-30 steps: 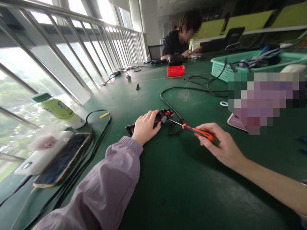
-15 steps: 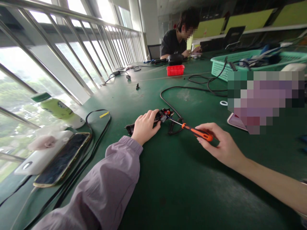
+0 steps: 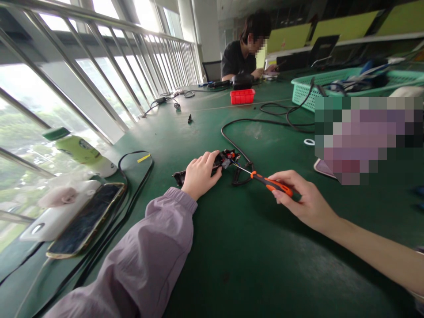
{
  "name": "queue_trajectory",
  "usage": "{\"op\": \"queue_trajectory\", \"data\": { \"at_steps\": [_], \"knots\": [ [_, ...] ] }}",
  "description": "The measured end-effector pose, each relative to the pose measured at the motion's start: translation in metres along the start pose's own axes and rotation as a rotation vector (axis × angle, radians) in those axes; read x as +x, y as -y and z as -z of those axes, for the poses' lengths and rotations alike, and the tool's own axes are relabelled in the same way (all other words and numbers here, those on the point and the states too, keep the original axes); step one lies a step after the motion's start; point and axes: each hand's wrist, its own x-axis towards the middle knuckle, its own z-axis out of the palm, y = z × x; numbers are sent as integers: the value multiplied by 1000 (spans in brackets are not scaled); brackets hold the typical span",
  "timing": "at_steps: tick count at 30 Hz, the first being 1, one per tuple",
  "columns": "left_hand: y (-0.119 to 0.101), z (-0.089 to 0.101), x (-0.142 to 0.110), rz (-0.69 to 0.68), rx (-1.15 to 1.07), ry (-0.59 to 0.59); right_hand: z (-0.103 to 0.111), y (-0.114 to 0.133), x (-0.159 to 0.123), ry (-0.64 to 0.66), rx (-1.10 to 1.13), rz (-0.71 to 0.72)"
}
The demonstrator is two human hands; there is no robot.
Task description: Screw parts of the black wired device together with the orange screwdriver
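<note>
My left hand [image 3: 201, 176] is closed over a black device with its inner parts exposed [image 3: 228, 160], pressing it against the green table [image 3: 232, 247]. Red, grey and metal pieces and thin wires show at the device's right end; its middle is hidden under my fingers. In my right hand [image 3: 303, 194] is a screwdriver [image 3: 273, 183] with an orange and black handle, gripped between thumb and fingers. The shaft slants left, and its tip meets the wired end of the device. A black cord [image 3: 232, 138] loops around behind that end.
Left lie a phone [image 3: 88, 221], a white case [image 3: 62, 212], black cables and a green-capped bottle [image 3: 81, 152] by the railing. Further off are a red basket [image 3: 242, 96], a small black part [image 3: 190, 118] and a green basket [image 3: 303, 95] of tools. A person [image 3: 240, 57] sits at the far end.
My left hand and the device stay put. The screwdriver and my right hand have shifted very slightly to the left. The person at the far end has leaned a little leftward.
</note>
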Motion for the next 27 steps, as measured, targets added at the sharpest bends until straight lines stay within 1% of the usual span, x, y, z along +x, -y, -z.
{"op": "queue_trajectory", "data": {
  "at_steps": [4, 9, 12, 20, 27],
  "knots": [
    [0, 0, 0, 0, 3, 1, 0, 0, 0, -2, -13, -3],
    [0, 0, 0, 0, 13, -4, 0, 1, 0, -24, -68, 61],
    [0, -1, 0, -2, 14, -8, 0, 2, 1, -20, -74, 75],
    [0, -1, 0, -7, 20, -14, 0, -1, -1, 37, -6, -23],
    [-1, 0, 1, -2, 17, -7, -2, -4, -1, -99, -58, 22]
  ]
}}
